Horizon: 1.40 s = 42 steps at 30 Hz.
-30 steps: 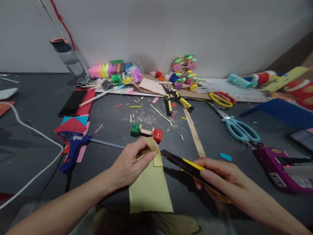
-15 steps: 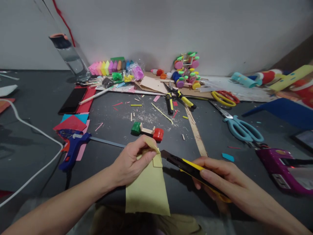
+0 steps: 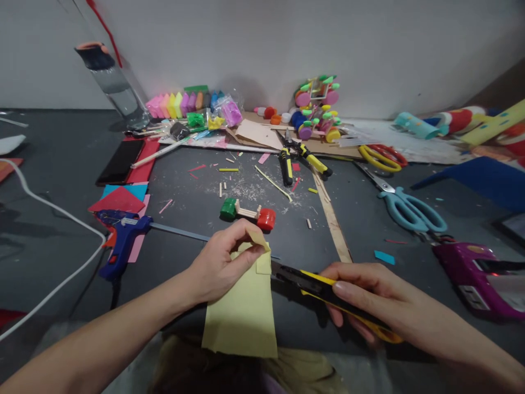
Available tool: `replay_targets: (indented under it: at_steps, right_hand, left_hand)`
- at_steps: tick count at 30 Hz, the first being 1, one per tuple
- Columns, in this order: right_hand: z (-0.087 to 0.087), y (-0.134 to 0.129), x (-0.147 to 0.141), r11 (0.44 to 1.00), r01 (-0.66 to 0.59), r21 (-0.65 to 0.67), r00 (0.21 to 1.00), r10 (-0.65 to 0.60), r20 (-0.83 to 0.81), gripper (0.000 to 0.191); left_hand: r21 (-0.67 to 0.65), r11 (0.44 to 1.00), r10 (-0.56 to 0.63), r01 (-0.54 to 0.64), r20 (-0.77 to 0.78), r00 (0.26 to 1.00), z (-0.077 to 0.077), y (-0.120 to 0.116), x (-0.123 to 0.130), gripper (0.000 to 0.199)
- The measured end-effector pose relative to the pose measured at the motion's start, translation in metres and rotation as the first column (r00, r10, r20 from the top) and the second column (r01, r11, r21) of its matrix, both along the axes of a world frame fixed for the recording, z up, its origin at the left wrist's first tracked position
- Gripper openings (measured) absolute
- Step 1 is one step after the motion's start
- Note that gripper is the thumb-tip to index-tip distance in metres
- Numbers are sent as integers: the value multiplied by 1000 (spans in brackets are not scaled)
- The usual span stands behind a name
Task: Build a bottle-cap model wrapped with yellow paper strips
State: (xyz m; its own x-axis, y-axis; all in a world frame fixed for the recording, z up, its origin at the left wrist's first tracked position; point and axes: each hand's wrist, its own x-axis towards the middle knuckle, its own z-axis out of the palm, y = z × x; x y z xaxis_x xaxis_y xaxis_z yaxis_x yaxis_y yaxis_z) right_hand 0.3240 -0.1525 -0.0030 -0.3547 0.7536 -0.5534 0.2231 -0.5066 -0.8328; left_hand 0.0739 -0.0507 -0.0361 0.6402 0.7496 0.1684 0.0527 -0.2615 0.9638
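My left hand (image 3: 229,262) pinches the folded top of a yellow-green paper sheet (image 3: 241,323) between thumb and fingers. The sheet hangs down over the table's near edge. A yellow and black utility knife (image 3: 315,284) is gripped in my right hand (image 3: 369,295), thumb on top. Its dark blade reaches the right edge of the fold; whether it has entered the paper I cannot tell. Beyond my left hand lies a small piece with a green end (image 3: 228,208), a red end (image 3: 266,219) and pale sticks (image 3: 248,212) between them.
To the left lie a blue glue gun (image 3: 125,235), a phone (image 3: 121,161) and a tall water bottle (image 3: 115,87). Yellow-black pliers (image 3: 303,157) rest beyond a strip of wood (image 3: 332,219). Blue-handled scissors (image 3: 412,209) and a purple device (image 3: 476,279) are at the right.
The knife blade has come down and now sits flatter against the paper's right edge. My left hand keeps its pinch, and the paper's lower end has swung slightly left.
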Motion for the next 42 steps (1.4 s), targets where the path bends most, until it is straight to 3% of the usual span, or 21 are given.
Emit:
replay_targets:
  at_steps: [6, 14, 19, 21, 23, 26, 28, 30, 32, 35, 39, 42]
  right_hand:
    - [-7, 4, 0, 999, -25, -44, 997, 22, -73, 41]
    - [-4, 0, -4, 992, -92, -85, 992, 99, 77, 49]
    - [-2, -8, 8, 996, 80, -39, 995, -77, 66, 47]
    - [-5, -9, 16, 986, 164, 45, 975, -168, 146, 47]
    - [-9, -9, 23, 945, 220, 242, 910, -288, 297, 46]
    - [-15, -7, 34, 838, 127, 530, 723, -445, 529, 45]
    - [-18, -5, 40, 794, 22, 608, 604, -495, 625, 47]
    - [-21, -3, 45, 765, -54, 641, 524, -525, 670, 48]
    - [-23, 1, 48, 742, -99, 664, 480, -549, 685, 48]
    - [-25, 6, 50, 715, -143, 684, 468, -561, 683, 46]
    - [-29, 6, 53, 670, -211, 712, 445, -582, 680, 42]
    - [-33, 3, 56, 636, -263, 725, 402, -611, 682, 42]
  left_hand:
    - [-28, 999, 37, -37, -7, 999, -1, -3, 0, 5]
    - [-102, 986, 145, -135, 95, 985, -1, 1, 0, 8]
    - [-124, 980, 166, -154, 94, 982, -2, 3, 0, 7]
    - [-124, 977, 183, -172, 84, 979, -2, 4, 1, 7]
    - [-126, 974, 200, -190, 69, 977, -1, 3, 2, 6]
    - [-126, 971, 208, -202, 36, 977, 7, 0, 2, 6]
    - [-91, 973, 215, -214, 4, 977, 19, -1, 4, 6]
    - [28, 966, 257, -256, -41, 966, 33, 3, 11, 5]
    - [197, 926, 338, -321, -58, 939, 47, 19, 22, 5]
    - [335, 844, 445, -418, -4, 895, 60, 64, 45, 5]
    - [433, 750, 578, -501, -61, 813, 55, 136, 64, 12]
    - [482, 730, 615, -485, -153, 774, 45, 168, 62, 29]
